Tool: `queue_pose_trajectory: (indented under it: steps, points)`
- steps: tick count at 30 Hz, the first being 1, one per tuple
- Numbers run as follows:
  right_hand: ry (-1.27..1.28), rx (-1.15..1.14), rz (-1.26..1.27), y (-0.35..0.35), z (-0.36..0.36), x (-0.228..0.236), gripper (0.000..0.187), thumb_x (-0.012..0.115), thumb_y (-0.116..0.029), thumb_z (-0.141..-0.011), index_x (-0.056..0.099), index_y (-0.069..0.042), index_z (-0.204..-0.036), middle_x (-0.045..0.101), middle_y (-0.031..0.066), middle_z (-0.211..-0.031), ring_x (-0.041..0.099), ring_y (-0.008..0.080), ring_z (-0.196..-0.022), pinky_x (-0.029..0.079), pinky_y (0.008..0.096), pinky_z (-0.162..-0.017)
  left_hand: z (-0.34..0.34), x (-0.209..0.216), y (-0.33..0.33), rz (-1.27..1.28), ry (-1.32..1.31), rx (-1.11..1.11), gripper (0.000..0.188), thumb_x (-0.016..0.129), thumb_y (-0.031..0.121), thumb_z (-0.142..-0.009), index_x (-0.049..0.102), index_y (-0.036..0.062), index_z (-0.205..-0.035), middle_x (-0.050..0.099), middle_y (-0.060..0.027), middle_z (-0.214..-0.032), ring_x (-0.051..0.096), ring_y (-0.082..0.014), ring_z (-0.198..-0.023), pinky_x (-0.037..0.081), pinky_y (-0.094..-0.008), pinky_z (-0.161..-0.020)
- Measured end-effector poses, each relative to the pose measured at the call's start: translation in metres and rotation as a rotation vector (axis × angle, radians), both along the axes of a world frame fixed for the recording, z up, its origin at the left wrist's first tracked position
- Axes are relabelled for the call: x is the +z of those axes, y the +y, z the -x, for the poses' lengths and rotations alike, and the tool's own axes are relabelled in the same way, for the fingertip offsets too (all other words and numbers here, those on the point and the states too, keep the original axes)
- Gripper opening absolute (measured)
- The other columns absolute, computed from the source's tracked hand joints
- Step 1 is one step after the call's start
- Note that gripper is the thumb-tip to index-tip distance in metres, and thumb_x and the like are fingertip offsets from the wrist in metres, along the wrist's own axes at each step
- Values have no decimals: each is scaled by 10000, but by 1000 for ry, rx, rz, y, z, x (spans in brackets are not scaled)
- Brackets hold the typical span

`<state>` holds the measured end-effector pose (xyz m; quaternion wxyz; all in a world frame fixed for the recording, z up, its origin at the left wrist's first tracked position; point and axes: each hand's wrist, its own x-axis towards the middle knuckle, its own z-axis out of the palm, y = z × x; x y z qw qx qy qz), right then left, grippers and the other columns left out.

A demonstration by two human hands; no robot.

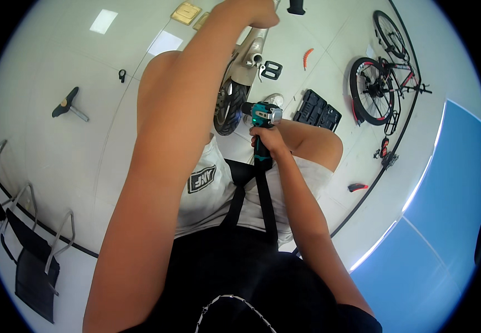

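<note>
The cordless drill [263, 115] was held just to the right of the black tyre [230, 108], its nose turned toward the tread. Its handle was wrapped firmly by the fingers of the right hand [270, 139]. The left hand [261, 14] was stretched well beyond the tyre, beside the upper part of the pale frame [242, 67]; its fingers were largely hidden, so whether anything was clasped there could not be told.

For steady work, it was judged best that the wrist be kept straight behind the drill, the frame be braced firmly, and the chuck [246, 108] be kept clear of the rubber. Whether a bit was fitted could not be made out.

The tyre was deeply grooved and matt, in contrast to the smooth, slightly glossy metal of the frame, which ended above the tyre in a round, hollow tube [256, 57]. The drill was shaped from teal and black casing, with a shiny silver piece at its rear. Beyond the drill, to the tyre's right, a ridged black pedal [272, 70] and an open, moulded tool case [316, 111] were seen. Far left of the tyre, a dark, tapered saddle [67, 103] was laid on glossy floor tiles [104, 91].
</note>
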<state>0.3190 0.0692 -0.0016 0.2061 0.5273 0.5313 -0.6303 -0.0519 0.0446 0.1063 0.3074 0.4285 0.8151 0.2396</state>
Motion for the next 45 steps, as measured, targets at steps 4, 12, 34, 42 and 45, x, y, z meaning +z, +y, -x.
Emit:
queue_pose_trajectory:
  steps: [4, 12, 34, 42, 45]
  points:
    - [-42, -21, -5, -6, 11, 14, 114, 668, -89, -754, 647, 15, -711, 649, 120, -641, 635, 221, -537, 520, 336, -541, 5, -6, -11, -5, -67, -8, 382, 577, 320, -885, 686, 19, -1093, 697, -132, -922, 655, -246, -837, 502, -401, -761]
    - [-72, 270, -352, -23, 17, -3, 154, 675, -112, -718, 636, 37, -734, 654, 146, -639, 640, 239, -518, 525, 352, -531, -6, 8, -8, 41, -59, -9, 399, 578, 318, -888, 670, 35, -1155, 693, -138, -998, 658, -248, -938, 505, -386, -843]
    - [262, -499, 73, 139, 11, 83, 187, 652, -130, -842, 610, 10, -959, 615, 90, -709, 633, 227, -629, 563, 345, -620, -35, 0, -1, 323, 62, -156, 315, 589, 285, -889, 695, 59, -1080, 714, -132, -1025, 663, -280, -967, 505, -383, -876]
    - [579, -898, 170, 175, 12, 62, 137, 615, -112, -851, 564, 4, -902, 604, 107, -757, 618, 236, -655, 565, 370, -654, -62, -23, 4, 459, 43, -303, 284, 575, 284, -906, 670, 47, -1030, 704, -148, -1005, 654, -288, -939, 496, -392, -836]
    - [615, -930, 266, 175, 16, 63, 132, 630, -88, -834, 561, 6, -894, 607, 122, -734, 624, 241, -641, 568, 384, -635, -65, -13, 17, 446, -24, -295, 291, 562, 266, -928, 668, 34, -1068, 687, -92, -990, 629, -222, -935, 488, -356, -840]
